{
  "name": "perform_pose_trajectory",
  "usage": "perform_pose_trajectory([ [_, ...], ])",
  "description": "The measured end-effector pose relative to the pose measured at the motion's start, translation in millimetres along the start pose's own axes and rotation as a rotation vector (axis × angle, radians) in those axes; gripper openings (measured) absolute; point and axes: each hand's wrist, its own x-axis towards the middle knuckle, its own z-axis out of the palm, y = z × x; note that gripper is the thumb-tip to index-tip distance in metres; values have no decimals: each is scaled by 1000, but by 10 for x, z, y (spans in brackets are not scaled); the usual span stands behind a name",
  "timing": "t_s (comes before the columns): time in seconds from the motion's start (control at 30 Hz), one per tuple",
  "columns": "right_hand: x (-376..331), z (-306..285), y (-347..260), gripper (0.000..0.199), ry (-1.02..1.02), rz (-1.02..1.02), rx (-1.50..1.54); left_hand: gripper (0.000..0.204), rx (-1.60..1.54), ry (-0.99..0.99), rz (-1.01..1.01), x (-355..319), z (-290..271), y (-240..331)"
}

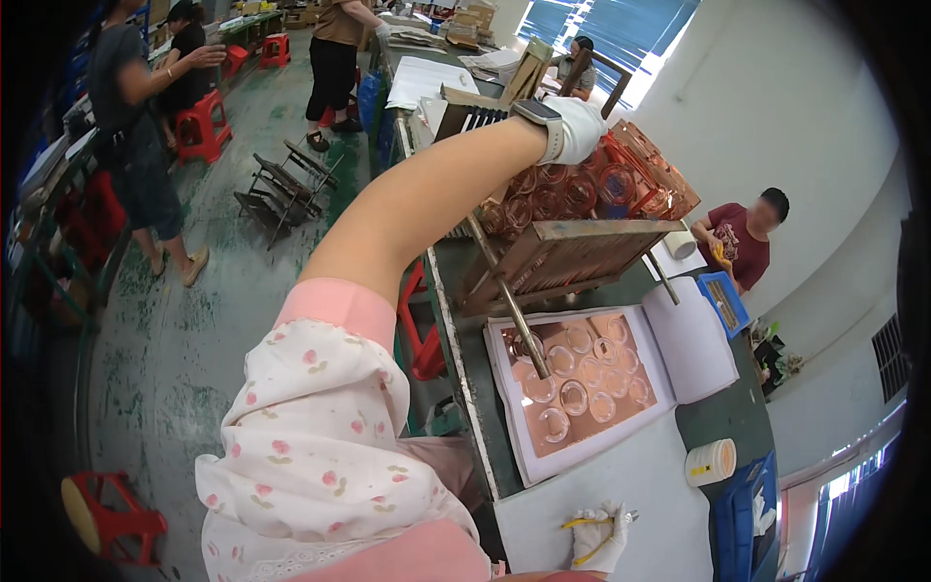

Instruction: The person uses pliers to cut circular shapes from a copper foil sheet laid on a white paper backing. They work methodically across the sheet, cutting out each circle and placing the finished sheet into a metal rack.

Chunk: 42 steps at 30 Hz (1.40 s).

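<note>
Green workbench (703,436): copper sheet (580,423) lies at twelve o'clock from the nearer right hand (601,540) — fingers curled round a yellow-handled tool (574,525) — left hand (579,133) fingers indiscernible.

I log a yellow-handled hand tool (578,525) in the right hand (603,540): two handles spread apart toward the left, a short metal tip showing past the glove at right; the fingers hide its middle.

Second item, by the left hand (579,131): a bank of glossy, reddish copper-coloured pieces (618,184), round outlines packed close together. I note a slatted wooden rack (593,231) along their near side, tilted, its top rail slanting. I cannot tell whether the left glove grips the pieces.
</note>
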Motion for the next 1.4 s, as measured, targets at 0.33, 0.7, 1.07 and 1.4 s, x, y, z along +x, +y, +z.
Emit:
perform_pose_trajectory([
  [0.33, 53, 48, 44, 27, 12, -96, -3, 27, 118, -64, 136, 47, -87, -219],
  [0.7, 8, 64, 24, 28, -17, -106, -3, 13, 373, 27, 179, 226, -208, -8],
  [1.07, 37, 10, 30, 31, -54, -106, -36, 16, 389, -102, 106, 290, -338, 193],
  [1.4, 47, 35, 36, 31, -54, -103, -48, 29, 123, -79, 148, 547, 5, -130],
])
